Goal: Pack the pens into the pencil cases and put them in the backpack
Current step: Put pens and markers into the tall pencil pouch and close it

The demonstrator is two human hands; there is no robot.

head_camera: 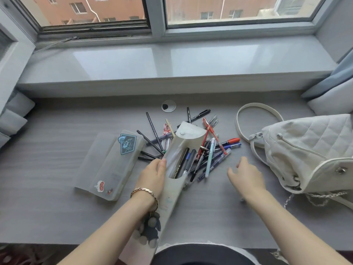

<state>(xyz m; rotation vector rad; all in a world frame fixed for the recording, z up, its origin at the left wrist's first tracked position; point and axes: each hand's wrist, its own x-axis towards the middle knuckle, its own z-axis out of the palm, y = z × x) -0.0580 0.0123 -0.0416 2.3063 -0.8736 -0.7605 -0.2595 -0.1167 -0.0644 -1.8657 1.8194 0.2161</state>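
From the head camera, the left hand (152, 175), with a bracelet (145, 192) on its wrist, grips a pale soft pencil case (186, 140) by its side and holds it tilted above the grey worktop (47, 178). The case's round flap is folded back and its mouth is open. Several pens stand inside, among them a black pen (180, 165) with white capital lettering along the barrel, too blurred to read with certainty. A grey fuzzy charm (150, 232) hangs at the case's lower end.

Behind and to the right of that case, a loose pile of pens (215, 152) lies on the worktop. It includes a red-capped marker (232, 140), a light-blue pen (210, 157) and some thin black pencils (152, 129).

The right hand (246, 176) hovers just right of the pile with its fingers curled downward. It is blurred, and I cannot tell whether it holds anything.

Left of the left hand, a clear pencil case (107, 169) lies flat and closed. It has a blue shield-shaped sticker (127, 143) near its far end and a small red-and-white sticker (100, 186) near its near end, neither with readable text.

A white quilted backpack (305, 150) lies on its side at the right, its strap looped toward the pens. No brand mark can be seen on it
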